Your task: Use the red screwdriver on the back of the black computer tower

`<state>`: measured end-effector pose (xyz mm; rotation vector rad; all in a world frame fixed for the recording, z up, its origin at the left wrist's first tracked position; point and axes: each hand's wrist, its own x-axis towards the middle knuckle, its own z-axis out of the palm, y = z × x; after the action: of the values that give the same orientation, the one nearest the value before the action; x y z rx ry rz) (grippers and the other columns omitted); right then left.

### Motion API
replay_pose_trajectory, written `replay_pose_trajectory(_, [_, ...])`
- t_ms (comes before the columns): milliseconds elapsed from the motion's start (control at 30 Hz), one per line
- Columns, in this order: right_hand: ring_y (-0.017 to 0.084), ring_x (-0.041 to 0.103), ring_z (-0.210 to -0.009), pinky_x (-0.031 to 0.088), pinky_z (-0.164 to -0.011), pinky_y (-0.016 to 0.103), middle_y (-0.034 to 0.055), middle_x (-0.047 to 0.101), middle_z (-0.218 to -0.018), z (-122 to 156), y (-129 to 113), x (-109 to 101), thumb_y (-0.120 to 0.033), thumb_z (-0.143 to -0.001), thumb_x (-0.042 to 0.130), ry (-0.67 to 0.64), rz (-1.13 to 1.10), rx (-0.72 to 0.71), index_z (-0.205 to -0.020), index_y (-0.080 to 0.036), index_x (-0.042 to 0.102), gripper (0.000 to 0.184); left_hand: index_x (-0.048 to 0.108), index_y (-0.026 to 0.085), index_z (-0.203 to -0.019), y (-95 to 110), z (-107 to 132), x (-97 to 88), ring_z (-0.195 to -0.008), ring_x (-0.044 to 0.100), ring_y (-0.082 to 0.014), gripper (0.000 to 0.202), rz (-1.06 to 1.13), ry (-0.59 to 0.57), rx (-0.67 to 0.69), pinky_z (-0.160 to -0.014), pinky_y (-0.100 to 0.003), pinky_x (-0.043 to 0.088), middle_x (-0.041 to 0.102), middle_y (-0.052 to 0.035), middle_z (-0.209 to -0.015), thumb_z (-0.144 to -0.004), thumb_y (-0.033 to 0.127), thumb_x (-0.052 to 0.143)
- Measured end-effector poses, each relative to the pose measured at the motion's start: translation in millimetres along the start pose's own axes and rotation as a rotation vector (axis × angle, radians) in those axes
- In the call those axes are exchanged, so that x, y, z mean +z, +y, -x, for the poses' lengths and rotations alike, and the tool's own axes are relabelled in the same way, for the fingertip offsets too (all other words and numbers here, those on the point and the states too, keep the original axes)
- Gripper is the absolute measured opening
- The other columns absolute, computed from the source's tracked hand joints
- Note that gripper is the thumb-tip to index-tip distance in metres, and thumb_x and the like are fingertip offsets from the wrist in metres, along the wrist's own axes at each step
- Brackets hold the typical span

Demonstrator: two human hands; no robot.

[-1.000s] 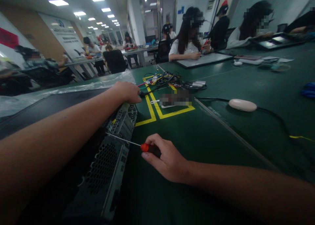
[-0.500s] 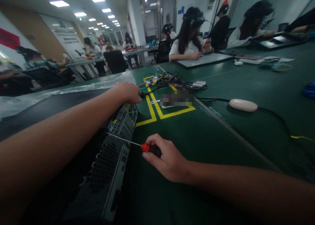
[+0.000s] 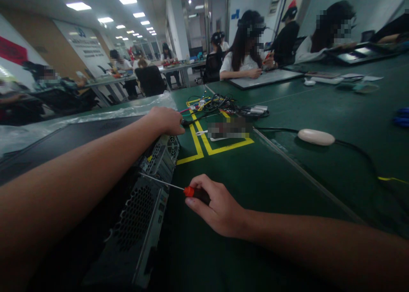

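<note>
A black computer case (image 3: 96, 130) lies on its side on the green table (image 3: 255, 185), its vented rear panel (image 3: 140, 215) facing me. My left hand (image 3: 166, 119) lies on the case's far top corner, fingers curled over the edge. My right hand (image 3: 217, 207) is closed round a screwdriver (image 3: 191, 192) with a red and black handle. The thin metal shaft runs left and its tip touches the rear panel near the upper edge.
Yellow tape lines (image 3: 204, 145) mark the table beyond the case, with a tangle of cables (image 3: 220, 104) behind them. A white oval device (image 3: 315, 136) on a black cable lies to the right. Clear plastic wrap (image 3: 96, 113) lies past the case. Other people work at the table's far side.
</note>
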<state>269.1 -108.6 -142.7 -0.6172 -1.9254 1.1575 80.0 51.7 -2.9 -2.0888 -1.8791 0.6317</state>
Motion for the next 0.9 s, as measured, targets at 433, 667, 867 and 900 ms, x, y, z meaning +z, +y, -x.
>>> replay_pose_trajectory(433, [0.015, 0.056, -0.074, 0.044, -0.07, 0.028, -0.0009, 0.061, -0.088, -1.2, -2.1, -2.1, -0.028, -0.101, 0.063, -0.004, 0.046, -0.017, -0.104, -0.02, 0.061, 0.009, 0.07, 0.026, -0.144, -0.1, 0.1, -1.1, -0.134, 0.062, -0.0439, 0.066, 0.022, -0.007, 0.006, -0.105, -0.056, 0.051, 0.068, -0.0171, -0.149, -0.088, 0.058, 0.058])
replay_pose_trajectory(667, [0.018, 0.063, -0.084, 0.05, -0.079, 0.032, 0.0043, 0.068, -0.095, -2.3, -2.2, -2.7, -0.03, -0.107, 0.053, -0.014, 0.088, -0.056, -0.106, -0.02, 0.065, 0.016, 0.069, 0.03, -0.144, -0.1, 1.3, -2.1, -0.131, 0.063, -0.0377, 0.063, -0.031, -0.015, 0.01, -0.101, -0.048, 0.052, 0.069, -0.0126, -0.149, -0.091, 0.06, 0.052])
replay_pose_trajectory(867, [0.017, 0.063, -0.08, 0.05, -0.079, 0.033, 0.0015, 0.068, -0.094, -0.3, -1.7, -1.9, -0.031, -0.096, 0.07, -0.001, 0.06, -0.005, -0.113, -0.021, 0.059, 0.023, 0.069, 0.03, -0.145, -0.1, -0.6, -0.6, -0.129, 0.064, -0.0394, 0.065, -0.032, -0.009, 0.009, -0.1, -0.049, 0.053, 0.071, -0.0132, -0.145, -0.09, 0.06, 0.053])
replay_pose_trajectory(900, [0.017, 0.062, -0.08, 0.05, -0.078, 0.033, 0.0012, 0.068, -0.094, -0.1, -1.8, -2.0, -0.03, -0.096, 0.071, -0.002, 0.064, -0.002, -0.111, -0.022, 0.058, 0.021, 0.069, 0.031, -0.146, -0.2, -0.9, -0.5, -0.129, 0.064, -0.0396, 0.065, -0.03, -0.01, 0.008, -0.1, -0.049, 0.053, 0.071, -0.013, -0.145, -0.09, 0.06, 0.054])
